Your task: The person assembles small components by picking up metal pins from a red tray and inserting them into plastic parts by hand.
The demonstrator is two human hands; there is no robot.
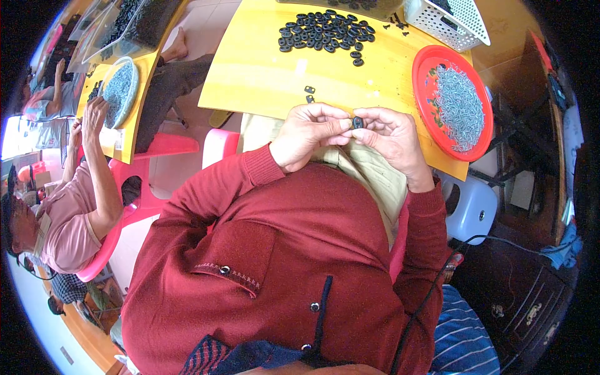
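My left hand and my right hand meet just below the front edge of the yellow table. Both pinch one small black ring-shaped part between thumbs and fingertips. Two tiny black pieces lie on the table just above my left hand. Farther back lies a heap of several black rings. To the right of my right hand is a red round tray filled with small silvery metal pieces. My red sleeves cover both forearms.
A white perforated basket stands at the table's back right. On the left a person in a pink shirt sits on a pink chair at a second yellow table with a bowl of silvery pieces. A blue-white stool stands at the right.
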